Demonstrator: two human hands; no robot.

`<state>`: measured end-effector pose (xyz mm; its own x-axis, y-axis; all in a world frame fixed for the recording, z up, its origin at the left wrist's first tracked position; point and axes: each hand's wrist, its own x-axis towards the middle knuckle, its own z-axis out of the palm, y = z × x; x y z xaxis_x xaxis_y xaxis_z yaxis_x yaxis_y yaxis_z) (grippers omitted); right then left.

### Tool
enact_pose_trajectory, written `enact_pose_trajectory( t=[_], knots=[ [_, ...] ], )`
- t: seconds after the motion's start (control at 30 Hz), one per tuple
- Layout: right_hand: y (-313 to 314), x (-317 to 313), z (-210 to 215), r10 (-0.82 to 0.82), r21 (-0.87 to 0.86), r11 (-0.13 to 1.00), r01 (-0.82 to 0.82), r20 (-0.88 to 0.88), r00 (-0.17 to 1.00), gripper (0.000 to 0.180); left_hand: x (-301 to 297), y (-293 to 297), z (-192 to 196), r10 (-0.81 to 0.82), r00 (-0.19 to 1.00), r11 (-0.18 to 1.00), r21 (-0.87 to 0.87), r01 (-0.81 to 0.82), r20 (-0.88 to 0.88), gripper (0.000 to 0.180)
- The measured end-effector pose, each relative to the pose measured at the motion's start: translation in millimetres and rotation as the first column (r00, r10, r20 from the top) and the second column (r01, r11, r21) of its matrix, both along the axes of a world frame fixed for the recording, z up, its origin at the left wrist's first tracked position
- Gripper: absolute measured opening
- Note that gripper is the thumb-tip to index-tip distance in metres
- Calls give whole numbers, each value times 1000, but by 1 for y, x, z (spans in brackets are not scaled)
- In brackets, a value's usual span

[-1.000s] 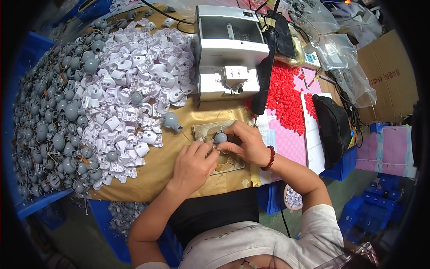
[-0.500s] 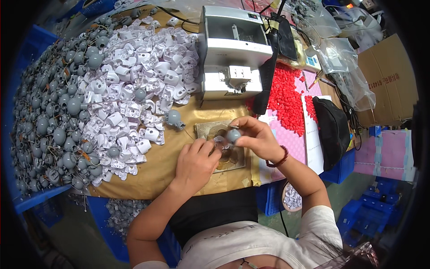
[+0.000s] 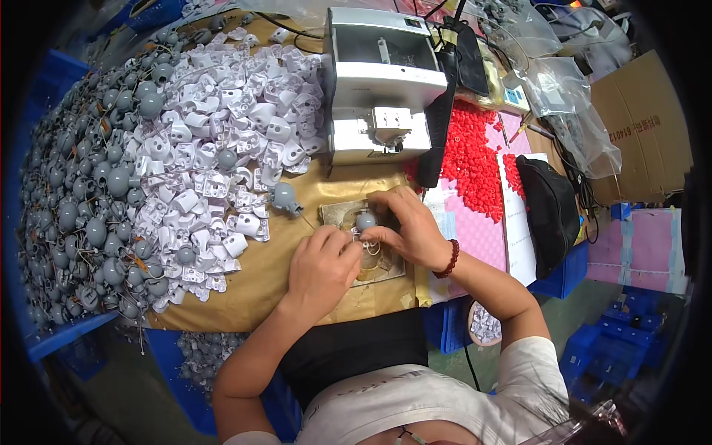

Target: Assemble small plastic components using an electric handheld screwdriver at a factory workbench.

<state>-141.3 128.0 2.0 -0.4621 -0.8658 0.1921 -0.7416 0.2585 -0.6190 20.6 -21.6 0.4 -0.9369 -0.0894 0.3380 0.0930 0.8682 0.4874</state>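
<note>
A small grey round plastic part (image 3: 366, 221) sits between the curved thumb and fingers of my right hand (image 3: 412, 228), over a worn mould-like plate (image 3: 389, 273) with rounded hollows. A thin pale wire loop (image 3: 373, 248) shows below my right thumb. My left hand (image 3: 324, 265) is closed at the plate's left side, fingertips pinched together; what they hold is hidden. Just beyond my left hand lies another grey round part (image 3: 284, 197), with a thin lead running toward my fingers.
White plastic pieces (image 3: 215, 148) are heaped at left, beside a larger pile of grey round parts (image 3: 96, 193). A grey-white machine (image 3: 386, 81) stands behind the plate. Small red pieces (image 3: 475, 163), a black pouch (image 3: 547, 215) and a cardboard box (image 3: 641, 126) are at right.
My right hand has shifted slightly left with the grey part, and its fingers now reach further round it. A pale wire loop has come into sight. My left hand has barely moved.
</note>
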Motion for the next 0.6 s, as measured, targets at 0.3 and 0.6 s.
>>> enact_pose_trajectory(
  t=[0.3, 0.6],
  knots=[
    [-5, 4, 18, -30, 101, 995, 9, 210, 977, 58, -14, 10, 17, 127, 990, 985, 105, -133, 61, 44],
    [-2, -59, 17, -444, -523, 815, 250, -287, 849, 58, -22, 11, 7, 127, 992, 990, -67, -125, 23, 42]
  ],
)
